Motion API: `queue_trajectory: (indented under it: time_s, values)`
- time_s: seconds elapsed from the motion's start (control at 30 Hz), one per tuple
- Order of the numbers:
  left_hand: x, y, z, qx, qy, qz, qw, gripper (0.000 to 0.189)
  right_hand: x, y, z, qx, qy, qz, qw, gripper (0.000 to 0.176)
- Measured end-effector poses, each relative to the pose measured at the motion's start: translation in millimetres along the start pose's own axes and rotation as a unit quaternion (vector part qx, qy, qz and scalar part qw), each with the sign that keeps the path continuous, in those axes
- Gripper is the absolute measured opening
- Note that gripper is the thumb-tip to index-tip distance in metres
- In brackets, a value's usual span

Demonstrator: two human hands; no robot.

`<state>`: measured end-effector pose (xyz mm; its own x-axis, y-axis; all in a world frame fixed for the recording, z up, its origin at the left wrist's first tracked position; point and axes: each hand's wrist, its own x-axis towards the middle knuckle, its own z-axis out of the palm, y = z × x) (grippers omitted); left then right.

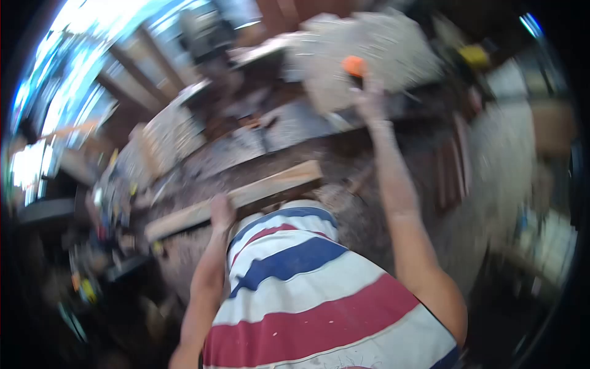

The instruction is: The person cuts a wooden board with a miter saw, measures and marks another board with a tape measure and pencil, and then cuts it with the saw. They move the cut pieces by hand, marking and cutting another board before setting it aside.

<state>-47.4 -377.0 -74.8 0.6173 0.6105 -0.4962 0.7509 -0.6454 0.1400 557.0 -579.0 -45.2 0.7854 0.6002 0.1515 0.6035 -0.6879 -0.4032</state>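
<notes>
my left hand (pixel 222 212) is closed over the near long edge of a long, straight-sided, pale wooden plank (pixel 264 187), gripping it around mid-length; the plank slants across in front of my waist, short of the bench (pixel 295 126)'s front edge, its right end higher in view than its left. my right arm stretches forward over that front edge, and my right hand (pixel 370 98), fingers partly extended, is at a small, rounded, bright orange object (pixel 354 66) with a dark underside. blur keeps me from telling whether the fingers touch it or have hold of it. the orange object sits against a broad, cream-coloured, ragged-edged heap (pixel 393 49) toward the bench's far right corner, its surface rough and streaked with light flecks like wood shavings. left of it the bench top is flat, greyish and dusty. another pale, flecked mass (pixel 178 132) lies toward the bench's left end. past the right end stand narrow reddish-brown boards (pixel 452 163). the clutter (pixel 110 212) at my left is too smeared for me to tell containers from tools. my white, navy and maroon striped cloth garment (pixel 307 295) is creased and dotted with small pale specks.
</notes>
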Motion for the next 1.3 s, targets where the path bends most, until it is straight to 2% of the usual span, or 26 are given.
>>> queue_trajectory:
  time_s: [0.03, 0.07, 0.1, 0.13, 0.17, 0.2, 0.27, 0.3, 0.37, 0.43, 0.47, 0.5, 0.57, 0.6, 0.67, 0.7, 0.77, 0.8, 0.87, 0.9, 0.97, 1.0, 1.1, 1.17, 1.27, 1.3]
  values:
    - [-4.3, 2.2, 6.2, -0.019, 0.126, 0.047, 0.991, 0.015, 24.0, -3.3, 19.2, -0.05, 0.031, -0.031, 0.998, 0.074]
    - [-3.4, -8.7, 14.9, -0.045, 0.158, 0.07, 0.984, 0.016, 47.1, -4.2, 39.1, -0.102, 0.064, -0.059, 0.991, 0.077]
    - [2.3, -6.6, 12.7, -0.026, 0.128, 0.055, 0.99, 0.014, 71.0, 9.7, 56.3, -0.052, 0.027, -0.082, 0.995, 0.07]
    - [9.7, -9.9, 22.5, -0.014, 0.162, 0.091, 0.982, 0.014, 96.4, 28.3, 80.2, -0.045, -0.007, -0.108, 0.993, 0.064]
    - [15.5, 1.6, 14.0, -0.005, 0.111, 0.076, 0.991, 0.016, 122.0, 45.0, 103.3, -0.036, -0.042, -0.134, 0.989, 0.059]
    - [20.9, 6.5, 32.7, -0.034, 0.191, 0.106, 0.975, 0.02, 118.7, 33.3, 98.8, -0.062, -0.026, -0.116, 0.991, 0.052]
    - [23.4, 36.8, 22.9, 0.018, 0.109, 0.105, 0.988, 0.029, 101.4, 4.3, 80.6, -0.101, -0.01, -0.088, 0.991, 0.046]
    - [26.0, 50.0, 29.6, 0.013, 0.129, 0.088, 0.988, 0.032, 84.4, -15.0, 70.3, -0.116, -0.008, -0.077, 0.99, 0.047]
    - [35.2, 76.0, 50.7, -0.03, 0.184, 0.035, 0.982, 0.036, 52.1, -29.8, 56.2, 0.019, 0.08, -0.127, 0.989, 0.046]
    - [30.2, 85.7, 21.8, -0.021, 0.152, 0.043, 0.987, 0.043, 9.3, -26.8, 52.6, 0.105, -0.029, 0.015, 0.994, 0.043]
    - [23.7, 92.2, 5.6, -0.016, 0.133, 0.048, 0.99, 0.046, -23.3, -32.2, 52.0, 0.228, -0.067, 0.081, 0.968, 0.035]
    - [19.7, 99.0, -1.9, -0.098, 0.147, 0.055, 0.983, 0.057, -61.1, -43.8, 50.1, 0.345, -0.105, 0.147, 0.921, 0.028]
    - [17.0, 110.2, -16.0, -0.252, 0.177, 0.072, 0.949, 0.079, -133.0, -85.9, 47.0, 0.524, -0.228, 0.317, 0.757, 0.014]
    - [13.9, 115.8, -24.1, -0.387, 0.102, 0.044, 0.915, 0.08, -161.5, -96.6, 69.1, 0.539, -0.278, 0.328, 0.724, 0.011]
    - [11.9, 122.0, -39.2, -0.626, -0.048, -0.009, 0.778, 0.082, -211.3, -145.9, 89.9, 0.558, -0.35, 0.363, 0.659, 0.011]
    - [16.6, 119.5, -32.8, -0.637, -0.054, -0.028, 0.768, 0.082, -235.7, -197.8, 80.4, 0.563, -0.374, 0.387, 0.628, 0.014]
    - [24.3, 107.3, -11.6, -0.662, -0.067, -0.064, 0.744, 0.082, -268.4, -259.3, 79.8, 0.595, -0.454, 0.355, 0.56, 0.025]
    - [0.3, 93.2, -39.1, -0.658, -0.048, -0.107, 0.743, 0.071, -275.1, -280.2, 79.1, 0.589, -0.469, 0.338, 0.565, 0.027]
    - [2.2, 52.6, -19.5, -0.585, -0.022, -0.022, 0.81, 0.066, -285.3, -309.0, 77.9, 0.572, -0.498, 0.306, 0.575, 0.032]
    - [1.6, 33.5, -12.5, -0.542, -0.007, 0.022, 0.84, 0.063, -287.5, -309.6, 88.3, 0.569, -0.542, 0.288, 0.547, 0.033]
    - [-31.4, 7.3, -28.2, -0.485, 0.019, 0.042, 0.873, 0.051, -290.7, -296.7, 122.4, 0.554, -0.627, 0.25, 0.488, 0.033]
    - [-42.4, -6.3, -27.3, -0.467, 0.013, 0.061, 0.882, 0.05, -299.8, -314.5, 111.8, 0.522, -0.613, 0.29, 0.517, 0.033]
    - [-76.2, -45.2, -26.4, -0.446, 0.001, 0.116, 0.887, 0.048, -323.4, -341.0, 112.1, 0.507, -0.586, 0.36, 0.52, 0.024]
    - [-78.2, -72.7, -0.2, -0.398, 0.02, 0.116, 0.91, 0.05, -322.2, -352.2, 107.3, 0.545, -0.568, 0.4, 0.469, 0.023]
    - [-118.7, -122.0, -19.4, -0.374, -0.031, 0.059, 0.925, 0.053, -314.6, -353.6, 100.9, 0.596, -0.538, 0.454, 0.385, 0.022]
    - [-127.7, -137.7, -11.4, -0.385, -0.01, 0.057, 0.921, 0.054, -310.2, -352.9, 104.3, 0.593, -0.541, 0.449, 0.393, 0.022]
